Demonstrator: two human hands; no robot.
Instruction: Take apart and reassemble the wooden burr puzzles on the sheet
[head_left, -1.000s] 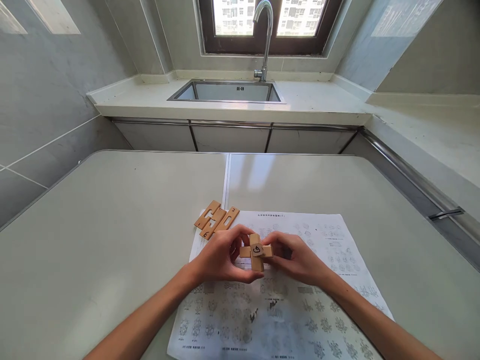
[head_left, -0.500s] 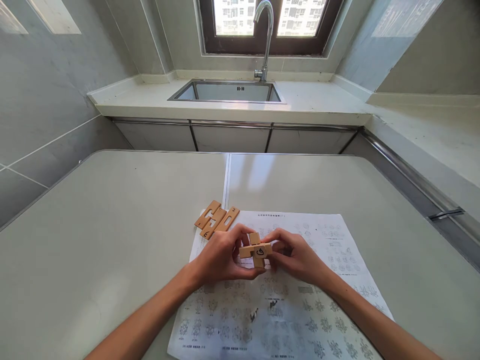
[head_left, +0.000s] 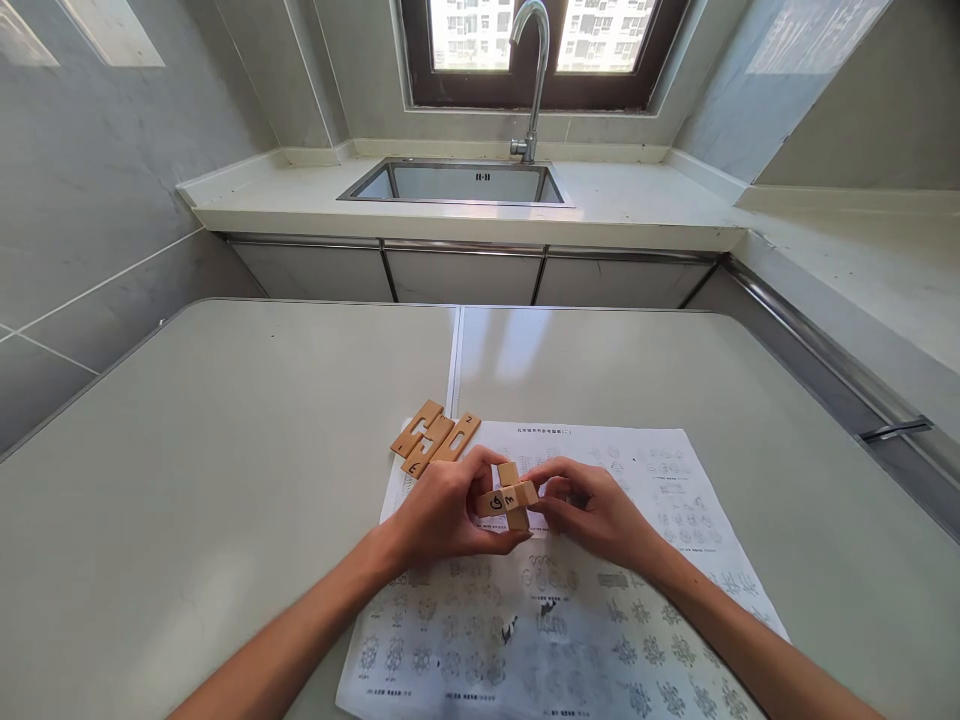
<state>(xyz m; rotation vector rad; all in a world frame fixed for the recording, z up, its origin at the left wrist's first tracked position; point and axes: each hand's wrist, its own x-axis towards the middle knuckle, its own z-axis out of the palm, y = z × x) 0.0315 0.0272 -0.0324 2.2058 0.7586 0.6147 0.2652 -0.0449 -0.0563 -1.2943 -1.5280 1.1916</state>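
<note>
Above a printed sheet [head_left: 555, 660], my left hand [head_left: 446, 505] grips a small cross-shaped assembly of wooden blocks [head_left: 508, 498], thumb below and fingers above and behind. Marks like a "3" and another character show on its front. The thumb and fingers of my right hand [head_left: 592, 510] pinch the assembly's right end. Flat wooden pieces with cut-out slots [head_left: 435, 440] lie side by side at the sheet's upper left corner, marked with numbers.
The pale table [head_left: 225, 450] has a seam down its middle. Beyond it stand a white counter [head_left: 630, 195] with a metal sink [head_left: 450, 182], a curved faucet [head_left: 536, 80] and a window. Tiled walls flank both sides.
The crossing blocks have turned, so a "3" mark now shows beside the other character, which has shifted left. Both hands remain in nearly the same place.
</note>
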